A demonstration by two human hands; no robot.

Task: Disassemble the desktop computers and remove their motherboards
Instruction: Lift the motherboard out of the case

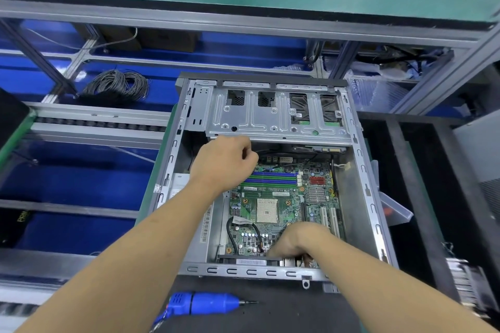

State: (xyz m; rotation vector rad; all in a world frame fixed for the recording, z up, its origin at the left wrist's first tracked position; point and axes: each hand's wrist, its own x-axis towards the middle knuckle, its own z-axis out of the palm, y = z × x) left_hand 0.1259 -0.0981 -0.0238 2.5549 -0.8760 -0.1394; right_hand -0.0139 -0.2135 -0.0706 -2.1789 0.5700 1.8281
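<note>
While the motherboard [273, 205] still lies flat in the floor of the open computer case [362, 178], at the centre of the view, both hands are down inside with it. The left hand [224, 162], at about eleven o'clock from the bare processor socket [267, 210], is clenched with its fingers curled near the blue and green memory slots [270, 178]; whether it pinches a cable there I cannot tell. The right hand [295, 240], at five o'clock from the socket, has its fingers curled down at the board's near edge, seemingly gripping it or a connector, though what it holds is hidden.

The risk, as I judge it, is lifting too soon: a black cable [232, 235] at seven o'clock still loops onto the board, and any screw or lead left in place could flex the board or tear a header. The drive cage [273, 113] overhangs at twelve o'clock and could catch the far edge. A blue electric screwdriver [205, 303] lies on the bench at six o'clock, outside the case.
</note>
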